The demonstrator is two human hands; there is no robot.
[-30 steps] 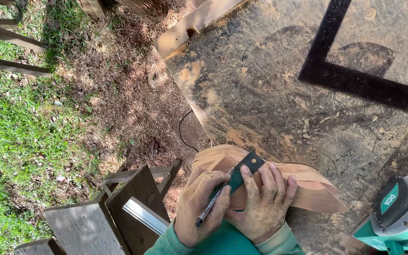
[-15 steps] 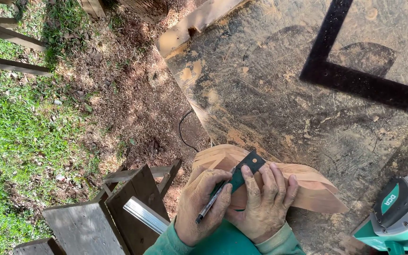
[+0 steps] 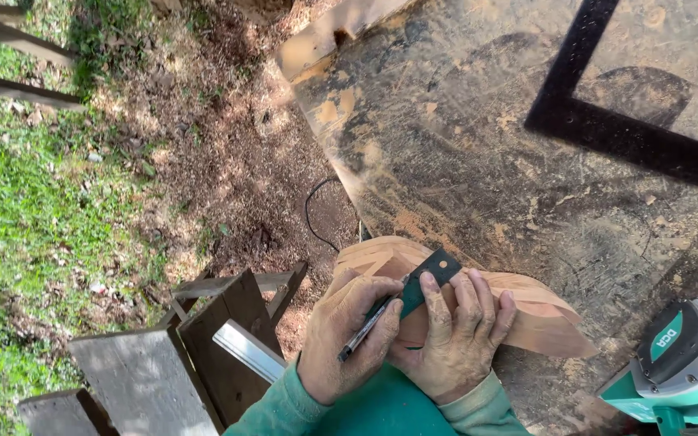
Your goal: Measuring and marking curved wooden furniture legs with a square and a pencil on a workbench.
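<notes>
While both hands sit low in the middle of the frame, the left hand [image 3: 349, 335] has its grip closed tight around a dark pen [image 3: 372, 321], fingers curled round the barrel like you'd hold it for writing. The pen runs diagonally, lower end pointing toward the bottom left and upper end going up right, where it meets a small dark flat ruler piece [image 3: 430, 278].

The right hand [image 3: 454, 339] is spread flat instead of clenched, fingers fanned out and pressing down on a carved wooden piece [image 3: 543, 311]. Its index finger lies on top of the ruler piece, pinning it against the wood. That ruler piece has its long axis tilted too, lower left to upper right, with the free end sticking out past the fingertips.

The wood piece is pale and reddish with faceted cuts, and its long axis goes from centre frame toward the lower right, tapering to a point there. It lies on the near edge of a grimy, sawdust-covered worktop [image 3: 486, 137] that fills the upper right.

A teal and grey power tool [image 3: 680, 363] sits at the lower right corner. Weathered grey boards [image 3: 147, 379] are at the lower left, grass [image 3: 26, 210] on the left edge, and a thin black cable [image 3: 313, 218] loops over the dirt just left of the worktop.
</notes>
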